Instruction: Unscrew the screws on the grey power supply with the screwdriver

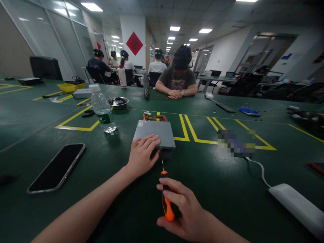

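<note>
A grey metal power supply unit (162,130) lies flat on the green table, its bundle of coloured cables (154,117) at the far side. My left hand (141,155) grips its near left part, fingers stretched across the top and thumb down by the front edge. In my right hand (186,206) is a screwdriver (168,209) with an orange and black handle, held between thumb and fingers. Its thin shaft points away from me to the unit's near face. The tip is too small to tell whether it sits in a screw.
Left of the unit stand a water bottle (103,113) and a metal bowl (118,103) of dark parts. A phone (58,167) lies nearer me. To the right are a blurred-out device (236,143), a white cable and a power strip (296,206). A person (177,79) sits opposite.
</note>
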`<state>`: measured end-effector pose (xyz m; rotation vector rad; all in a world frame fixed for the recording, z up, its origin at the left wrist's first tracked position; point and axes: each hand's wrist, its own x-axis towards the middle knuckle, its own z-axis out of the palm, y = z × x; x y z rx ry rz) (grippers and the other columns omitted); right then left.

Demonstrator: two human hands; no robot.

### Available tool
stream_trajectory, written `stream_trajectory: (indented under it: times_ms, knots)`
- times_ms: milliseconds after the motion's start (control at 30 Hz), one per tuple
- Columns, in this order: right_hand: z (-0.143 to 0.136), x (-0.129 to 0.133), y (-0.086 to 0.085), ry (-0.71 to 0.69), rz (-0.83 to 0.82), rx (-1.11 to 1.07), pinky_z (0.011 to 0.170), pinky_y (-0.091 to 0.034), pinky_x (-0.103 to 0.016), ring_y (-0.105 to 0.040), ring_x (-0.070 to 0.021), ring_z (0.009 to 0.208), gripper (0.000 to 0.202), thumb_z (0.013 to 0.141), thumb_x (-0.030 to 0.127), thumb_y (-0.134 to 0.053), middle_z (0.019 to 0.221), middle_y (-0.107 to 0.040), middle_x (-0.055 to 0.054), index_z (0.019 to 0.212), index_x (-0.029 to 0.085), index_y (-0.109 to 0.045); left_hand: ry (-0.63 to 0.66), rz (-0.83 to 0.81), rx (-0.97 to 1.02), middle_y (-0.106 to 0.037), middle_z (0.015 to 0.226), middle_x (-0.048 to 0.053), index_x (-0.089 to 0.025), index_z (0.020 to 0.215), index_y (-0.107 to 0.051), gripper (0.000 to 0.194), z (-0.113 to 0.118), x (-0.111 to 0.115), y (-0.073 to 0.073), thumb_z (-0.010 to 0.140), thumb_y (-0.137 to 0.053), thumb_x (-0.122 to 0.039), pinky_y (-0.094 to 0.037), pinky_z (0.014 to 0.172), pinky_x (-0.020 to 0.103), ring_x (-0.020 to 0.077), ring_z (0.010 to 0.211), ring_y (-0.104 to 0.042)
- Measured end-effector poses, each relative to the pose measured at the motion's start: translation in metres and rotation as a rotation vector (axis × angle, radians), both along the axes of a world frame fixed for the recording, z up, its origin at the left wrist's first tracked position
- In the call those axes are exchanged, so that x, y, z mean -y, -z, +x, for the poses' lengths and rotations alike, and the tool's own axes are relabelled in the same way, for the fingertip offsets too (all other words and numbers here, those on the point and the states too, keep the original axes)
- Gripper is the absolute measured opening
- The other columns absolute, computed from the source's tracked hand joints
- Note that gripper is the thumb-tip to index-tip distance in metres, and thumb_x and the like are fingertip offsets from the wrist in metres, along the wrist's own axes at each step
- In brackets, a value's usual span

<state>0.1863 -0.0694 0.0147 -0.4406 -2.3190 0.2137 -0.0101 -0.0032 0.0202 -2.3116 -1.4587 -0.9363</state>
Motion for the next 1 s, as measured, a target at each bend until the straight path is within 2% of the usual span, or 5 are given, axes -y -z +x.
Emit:
stream_trajectory:
  times_ms: [167,367,600,800,1000]
  knots:
    - [0.002,-0.001,-0.009,-0.024,0.087,0.098,0.081,-0.05,-0.035,-0.057,-0.024,0.106,0.036,0.094,0.036,-0.035,0.117,-0.053,-0.021,0.118,0.012,-0.046,-0.001,0.003,0.001,-0.058,0.124,0.004,-0.024,0.113,-0.053,0.029,0.0,0.0,-0.001,0.084,-0.048,-0.025,-0.03,0.091,0.042,0.0223,0.116,-0.05]
    - [0.0,0.0,-0.004,0.016,0.089,-0.003,0.077,-0.052,-0.031,-0.065,-0.0192,0.09,0.034,0.092,0.038,-0.048,0.108,-0.061,-0.018,0.114,0.013,-0.04,-0.001,0.001,0.006,-0.058,0.123,0.004,-0.024,0.114,-0.054,0.03,0.0,0.0,-0.002,0.084,-0.049,-0.025,-0.031,0.09,0.042,0.0231,0.115,-0.051]
    - [-0.001,0.0,-0.008,-0.048,0.067,0.089,0.081,-0.051,-0.034,-0.058,-0.0226,0.106,0.036,0.095,0.036,-0.032,0.113,-0.057,-0.02,0.118,0.01,-0.042,-0.005,0.0,0.001,-0.058,0.124,0.003,-0.024,0.113,-0.053,0.029,0.001,0.0,-0.001,0.085,-0.048,-0.026,-0.031,0.091,0.042,0.0221,0.116,-0.05]
    - [-0.002,0.0,0.0,0.001,0.078,-0.032,0.075,-0.053,-0.031,-0.064,-0.0195,0.089,0.035,0.092,0.042,-0.046,0.108,-0.059,-0.018,0.113,0.014,-0.039,-0.003,-0.006,0.007,-0.058,0.124,0.004,-0.024,0.113,-0.053,0.029,0.0,0.0,-0.001,0.085,-0.048,-0.025,-0.03,0.092,0.042,0.022,0.116,-0.05]
    - [0.001,0.001,-0.003,-0.023,0.042,0.054,0.081,-0.051,-0.033,-0.059,-0.023,0.104,0.036,0.093,0.039,-0.039,0.112,-0.057,-0.018,0.118,0.013,-0.04,-0.001,-0.009,0.007,-0.057,0.125,0.004,-0.024,0.114,-0.053,0.029,0.0,0.0,-0.001,0.085,-0.048,-0.025,-0.03,0.092,0.042,0.0222,0.117,-0.05]
